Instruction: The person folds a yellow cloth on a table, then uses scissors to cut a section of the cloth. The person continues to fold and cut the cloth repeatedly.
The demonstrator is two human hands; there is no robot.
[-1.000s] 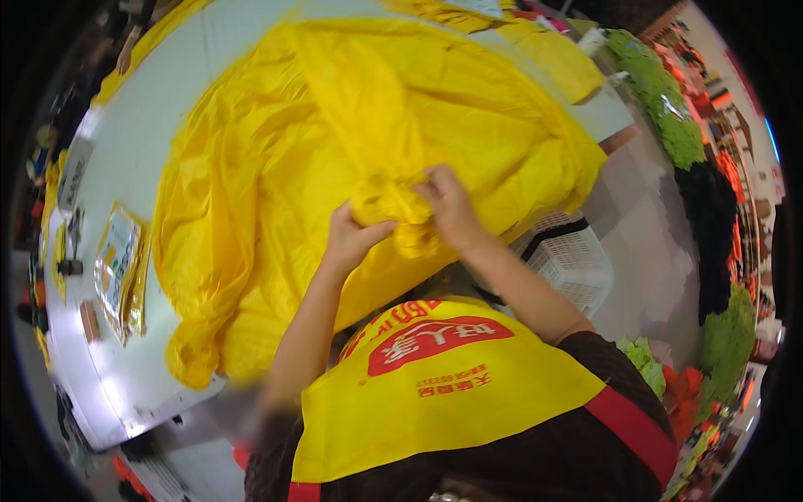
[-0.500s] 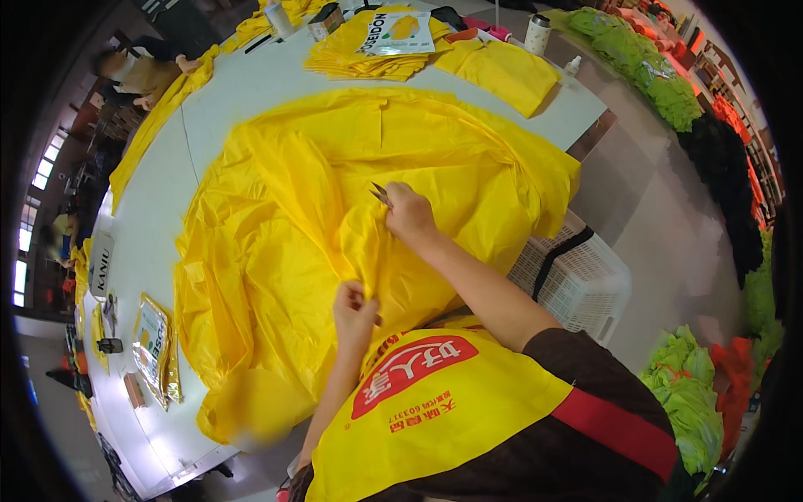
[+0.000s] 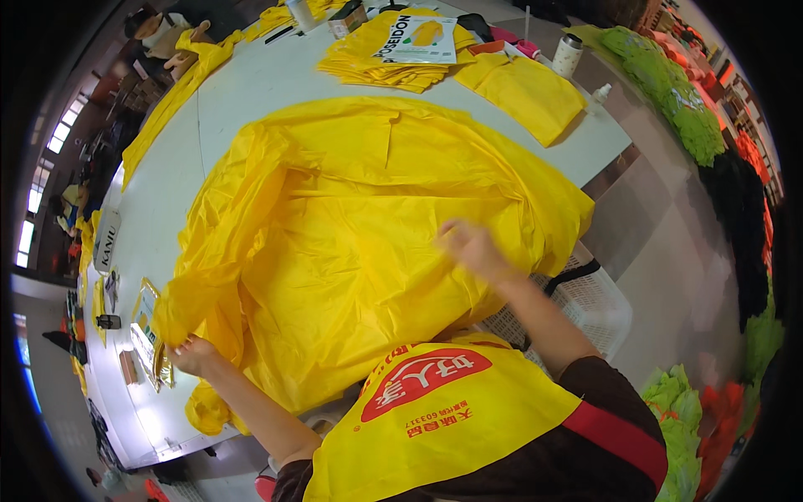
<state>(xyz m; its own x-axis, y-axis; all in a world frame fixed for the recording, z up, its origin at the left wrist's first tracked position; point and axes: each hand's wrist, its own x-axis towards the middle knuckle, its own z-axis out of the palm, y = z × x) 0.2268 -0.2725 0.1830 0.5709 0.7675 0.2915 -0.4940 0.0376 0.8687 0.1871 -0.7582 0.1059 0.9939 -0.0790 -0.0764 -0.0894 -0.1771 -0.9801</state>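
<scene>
A large, crumpled yellow raincoat (image 3: 351, 251) of thin, shiny fabric spreads over the near part of the table, its near edge close to my yellow apron (image 3: 477, 418). At the left my left hand (image 3: 194, 355) is closed on a bunched fold of the raincoat, just beside the flat packages. My right hand (image 3: 468, 244) hovers above the right half of the raincoat, smeared by motion. Its fingers cannot be made out, and the small snips seen there earlier do not show clearly.
Flat packages (image 3: 149, 335) and a small dark object (image 3: 109, 321) lie at the table's left. Folded yellow garments (image 3: 523, 96), a stack under a package (image 3: 418, 42), and a flask (image 3: 567, 55) stand at the back. A white basket (image 3: 598, 309) is at the right. Another person (image 3: 163, 33) works far left.
My left hand has swung left, pulling a fold of the raincoat with it and flattening the middle. My right hand has moved right and nearer, away from the gathered cloth.
</scene>
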